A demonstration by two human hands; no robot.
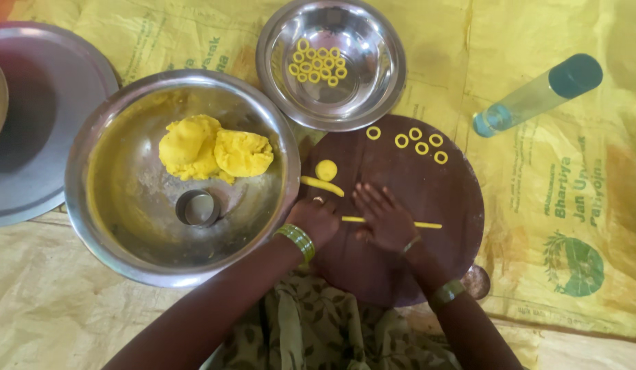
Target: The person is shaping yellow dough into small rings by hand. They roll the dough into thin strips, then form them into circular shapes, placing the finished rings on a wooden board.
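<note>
A big steel bowl (pixel 126 226) of yellow dough (pixel 212 149) sits at nine o'clock of the round wooden board (pixel 441 205); dough rings (pixel 421 142) lie at twelve. The right hand (pixel 385 218) presses flat, fingers spread, on a thin dough strand (pixel 427 225). The left hand (pixel 316 218) seems loosely curled, its grasp unclear.
</note>
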